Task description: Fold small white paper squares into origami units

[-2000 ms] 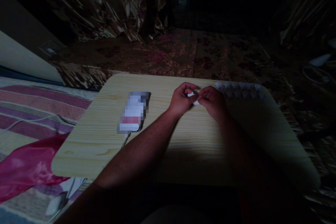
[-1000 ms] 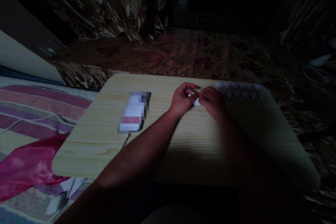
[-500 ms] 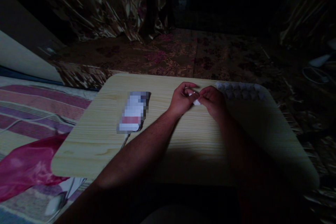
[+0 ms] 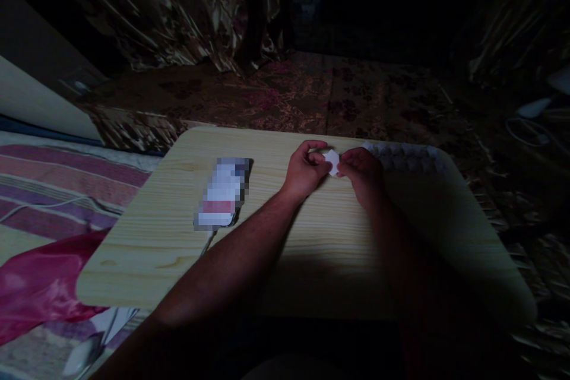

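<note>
My left hand and my right hand meet over the far middle of a light wooden table. Both pinch a small white folded paper piece between their fingertips, just above the tabletop. A row of several similar small white folded pieces lies along the far right edge, just right of my right hand.
A phone lies left of my hands with a cable running off the near edge. Red cloth and a striped blanket sit at the left. Patterned carpet and curtains lie beyond.
The white paper piece now shows more openly between my fingertips. My left fingers have shifted slightly around it. The view has tilted a little.
</note>
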Demonstrator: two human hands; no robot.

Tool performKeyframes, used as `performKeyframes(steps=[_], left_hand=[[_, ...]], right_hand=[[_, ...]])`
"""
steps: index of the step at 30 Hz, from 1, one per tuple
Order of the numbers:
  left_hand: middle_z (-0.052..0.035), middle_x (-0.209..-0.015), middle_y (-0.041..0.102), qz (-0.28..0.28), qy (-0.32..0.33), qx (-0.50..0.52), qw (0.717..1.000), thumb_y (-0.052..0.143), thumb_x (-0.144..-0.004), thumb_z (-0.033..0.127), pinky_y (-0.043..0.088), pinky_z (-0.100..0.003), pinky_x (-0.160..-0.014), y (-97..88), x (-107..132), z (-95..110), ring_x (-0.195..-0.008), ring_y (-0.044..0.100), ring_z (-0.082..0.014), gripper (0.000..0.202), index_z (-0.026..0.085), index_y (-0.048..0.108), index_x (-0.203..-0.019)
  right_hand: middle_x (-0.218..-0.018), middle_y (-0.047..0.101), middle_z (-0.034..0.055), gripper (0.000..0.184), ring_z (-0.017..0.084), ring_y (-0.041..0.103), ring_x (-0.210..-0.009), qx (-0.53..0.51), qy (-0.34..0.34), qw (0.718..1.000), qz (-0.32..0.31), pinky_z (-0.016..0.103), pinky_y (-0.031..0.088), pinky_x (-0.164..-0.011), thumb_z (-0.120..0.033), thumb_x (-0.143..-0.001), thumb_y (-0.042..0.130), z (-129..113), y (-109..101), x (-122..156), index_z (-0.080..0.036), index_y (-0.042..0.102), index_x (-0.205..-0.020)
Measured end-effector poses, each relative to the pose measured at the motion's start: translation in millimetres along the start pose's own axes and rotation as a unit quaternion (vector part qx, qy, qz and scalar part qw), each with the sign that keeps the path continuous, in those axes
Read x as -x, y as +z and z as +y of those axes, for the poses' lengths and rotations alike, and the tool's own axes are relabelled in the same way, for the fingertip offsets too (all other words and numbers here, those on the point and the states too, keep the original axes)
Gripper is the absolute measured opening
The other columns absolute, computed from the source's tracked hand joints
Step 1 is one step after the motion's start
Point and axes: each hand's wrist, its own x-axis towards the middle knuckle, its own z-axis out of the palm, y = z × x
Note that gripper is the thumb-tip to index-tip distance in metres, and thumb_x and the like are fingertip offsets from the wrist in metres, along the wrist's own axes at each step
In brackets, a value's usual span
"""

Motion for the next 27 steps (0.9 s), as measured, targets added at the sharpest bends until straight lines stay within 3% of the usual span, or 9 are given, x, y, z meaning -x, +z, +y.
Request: performKeyframes(steps=[22, 27], left_hand=[[0.0032, -0.065, 0.063, -0.012, 0.003, -0.005, 1.000, 0.076, -0.063, 0.017, 0.040, -0.021, -0.053, 0.3, 0.9, 1.2, -0.053, 0.054, -0.0080, 0.034, 0.017, 0.065, -0.095], [0.0036, -0.064, 0.063, -0.022, 0.003, -0.007, 1.000, 0.077, -0.064, 0.018, 0.040, -0.020, -0.053, 0.3, 1.2, 1.2, -0.053, 0.052, -0.0070, 0.028, 0.016, 0.067, -0.090]], right_hand=[[-0.066, 0.064, -0.0049, 0.025, 0.013, 0.060, -0.055, 0.018, 0.006, 1.000, -0.006, 0.027, 0.049, -0.054, -0.020, -0.065, 0.073, -5.6, 0.8, 1.9, -0.022, 0.057, -0.084], [-0.079, 0.065, -0.0031, 0.032, 0.014, 0.062, -0.067, 0.002, -0.025, 1.000, -0.003, 0.027, 0.053, -0.055, -0.021, -0.066, 0.073, -4.9, 2.0, 1.8, -0.022, 0.060, -0.095]])
